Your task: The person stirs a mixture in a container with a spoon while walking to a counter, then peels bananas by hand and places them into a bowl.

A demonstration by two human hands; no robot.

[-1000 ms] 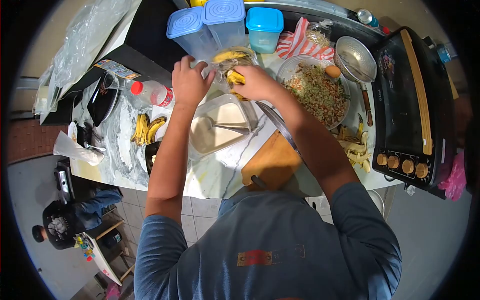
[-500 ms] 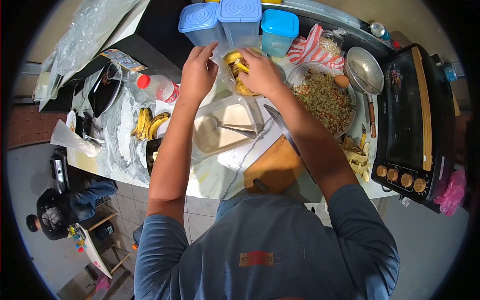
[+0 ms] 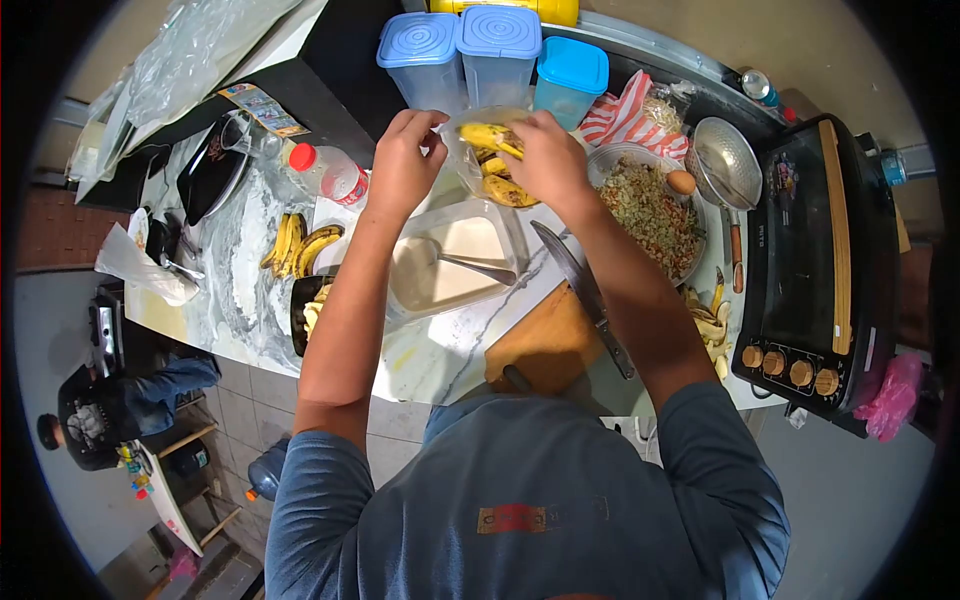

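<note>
- Grip, left hand (image 3: 402,165): fingers pinched together on the edge of a clear plastic bag (image 3: 478,165), held above the surface (image 3: 440,345).
- Grip, right hand (image 3: 548,160): fingers closed on the opposite edge of the bag; a banana piece (image 3: 487,134) sits at its fingertips at the bag mouth.
- Bag contents: several yellow banana pieces; bag is up at the far side of the surface, just in front of the lidded tubs.
- Rectangular tray (image 3: 450,262), below the bag: pale batter-like liquid, a spoon (image 3: 470,264) lying in it.
- Glass bowl (image 3: 655,205), right of the bag: chopped mixed filling, one egg (image 3: 681,182) on its far rim.
- Three lidded plastic tubs (image 3: 495,50) behind the hands; contents cannot be made out.
- Dark dish (image 3: 308,308) at the near edge: pale banana slices.
- Whole bananas (image 3: 300,245) lie loose left of the tray; peels (image 3: 712,318) lie by the oven (image 3: 820,240).
- Knife (image 3: 585,290) rests across the wooden board (image 3: 545,340).
- Metal strainer (image 3: 727,150) beside the bowl, empty side up.
</note>
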